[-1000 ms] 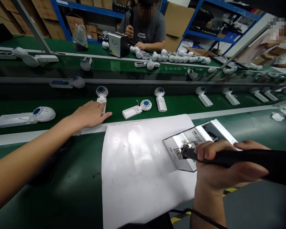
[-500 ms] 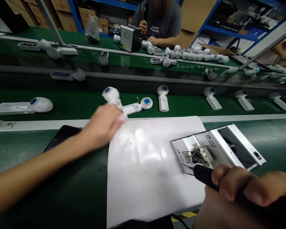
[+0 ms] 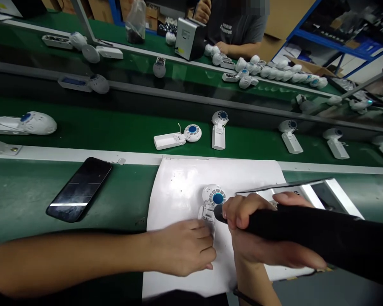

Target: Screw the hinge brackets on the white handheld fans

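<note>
On a white sheet [image 3: 175, 178] lies a white plastic device [image 3: 211, 194] with a round head, a blue disc and a rectangular body. My left hand [image 3: 187, 248] is closed around its body, which is mostly hidden under the fingers. My right hand [image 3: 258, 225] grips a black electric screwdriver [image 3: 312, 231], pointing left. Its front end is right at the device's neck; I cannot tell whether the bit touches it. Behind my right hand, a silver screw feeder [image 3: 309, 191] sits partly covered.
A black phone [image 3: 81, 189] lies to the left on the green bench. Beyond the white rail [image 3: 130, 157], several similar devices [image 3: 169, 141] rest on a green belt [image 3: 121, 131]. Across the line sits another person [image 3: 236, 34] by a box-shaped machine [image 3: 188, 38] and rows of white parts.
My left hand has brought a white device from the belt's edge down onto the sheet. My right hand has moved the screwdriver left, to the device. The phone is now uncovered.
</note>
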